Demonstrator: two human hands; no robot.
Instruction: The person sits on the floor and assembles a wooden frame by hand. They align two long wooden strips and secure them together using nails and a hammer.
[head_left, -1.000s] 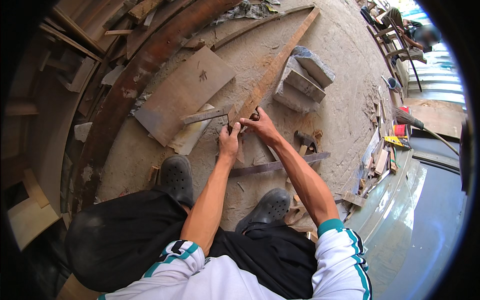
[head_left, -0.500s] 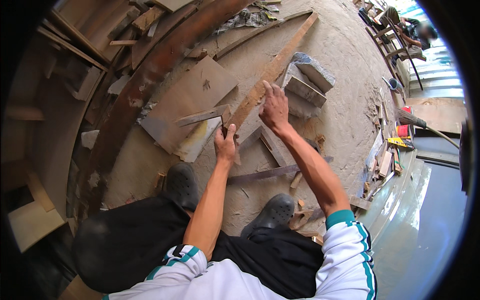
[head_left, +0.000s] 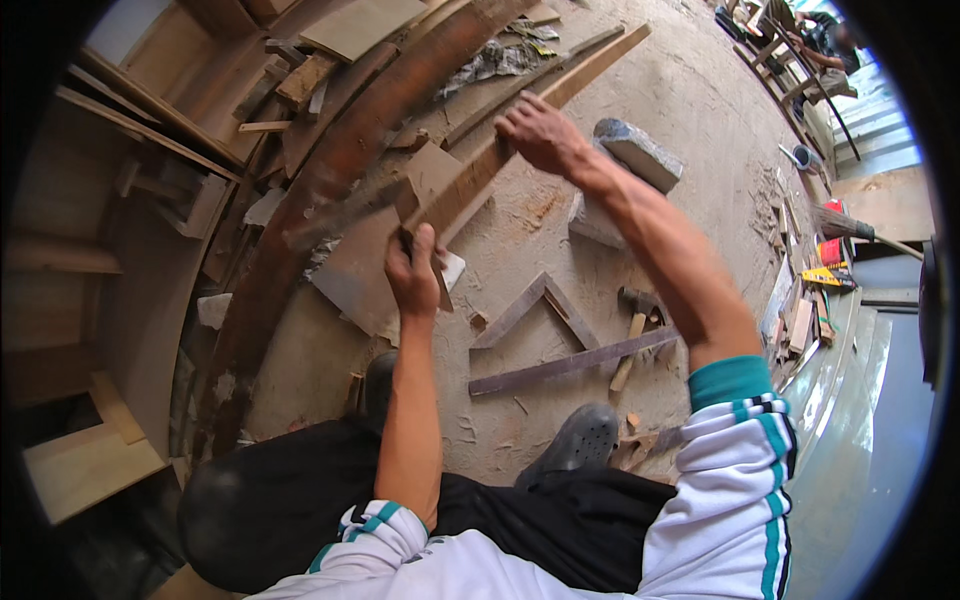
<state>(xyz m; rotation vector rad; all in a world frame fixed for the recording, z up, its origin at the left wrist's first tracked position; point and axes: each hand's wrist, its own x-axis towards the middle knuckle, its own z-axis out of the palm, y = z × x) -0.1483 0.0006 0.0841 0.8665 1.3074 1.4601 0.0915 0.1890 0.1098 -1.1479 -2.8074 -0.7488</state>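
Observation:
A long wooden strip (head_left: 592, 72) slants from near my left hand up toward the far right. Near its lower end, my left hand (head_left: 412, 275) is closed round the wood with the thumb on top. Farther along, my right hand (head_left: 540, 135) grips the strip from above, fingers bent over its far edge. A second, thinner strip (head_left: 560, 68) shows behind it. A short blurred wooden piece (head_left: 350, 212) sticks out leftward near my left hand; whether it is joined is hard to tell. Under them lies a flat plywood board (head_left: 365, 265).
On the floor lie an angled wooden piece (head_left: 520, 305), a dark strip (head_left: 570, 362) and a hammer (head_left: 628, 352). Grey blocks (head_left: 640, 155) sit beyond my right forearm. A curved rusty beam (head_left: 300, 180) runs along the left. Another person (head_left: 825, 55) sits far right, near a broom (head_left: 845, 222).
Both hands have shifted the long strip up and to the left. Its short piece has swung and is blurred. The hammer, mostly hidden before, now shows beside my right forearm.

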